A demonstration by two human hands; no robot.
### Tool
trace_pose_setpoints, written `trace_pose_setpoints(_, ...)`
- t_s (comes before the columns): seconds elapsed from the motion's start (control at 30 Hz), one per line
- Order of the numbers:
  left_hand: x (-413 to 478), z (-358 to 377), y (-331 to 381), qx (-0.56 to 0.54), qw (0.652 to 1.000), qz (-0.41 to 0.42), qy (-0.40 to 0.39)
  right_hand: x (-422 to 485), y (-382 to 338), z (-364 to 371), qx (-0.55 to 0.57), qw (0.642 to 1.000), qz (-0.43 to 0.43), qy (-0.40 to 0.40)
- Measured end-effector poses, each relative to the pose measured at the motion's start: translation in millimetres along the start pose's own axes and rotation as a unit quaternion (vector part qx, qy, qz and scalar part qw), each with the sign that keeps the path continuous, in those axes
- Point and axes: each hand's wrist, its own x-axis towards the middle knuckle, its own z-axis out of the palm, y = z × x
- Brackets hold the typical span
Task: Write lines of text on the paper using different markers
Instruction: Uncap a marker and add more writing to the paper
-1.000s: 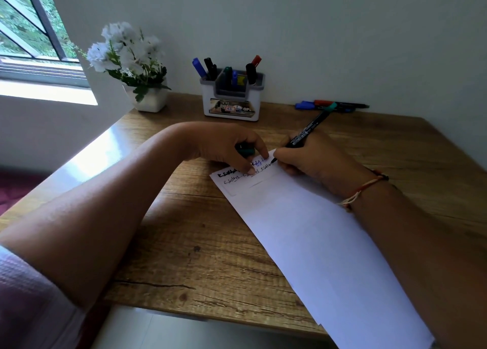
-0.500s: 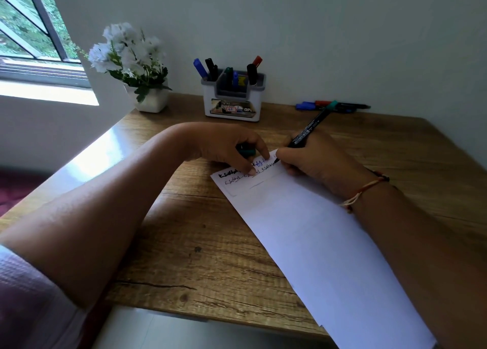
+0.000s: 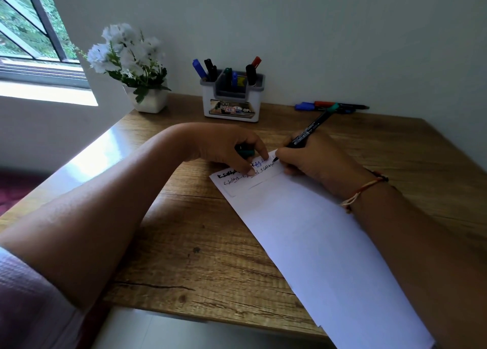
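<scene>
The right hand [image 3: 316,164] pinches a slim black marker with a teal end [image 3: 308,132], its tip down on the long white sheet of paper [image 3: 329,243] that lies slantwise on the wooden bench [image 3: 197,243], at the right end of the few written lines. The left hand [image 3: 226,148] curls round a small dark teal cap [image 3: 246,152], fingertips pinning the sheet. A line looks to be in progress. Next would likely be recapping and picking another colour from the grey-and-white holder [image 3: 232,98].
</scene>
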Motion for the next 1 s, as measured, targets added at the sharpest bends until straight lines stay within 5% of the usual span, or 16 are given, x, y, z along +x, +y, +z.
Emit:
trace_pose_setpoints(0.87,1.0,-0.1,-1.3,-0.011,1.000,0.009,-0.004,1.4,-2.7,-0.1,-0.003,0.999,0.042,0.016)
trace_pose_setpoints(1.0,0.1,-0.3,-0.5,-0.012,1.000,0.007,-0.004,2.1,-1.6,0.4,0.098,0.992,0.057,0.054)
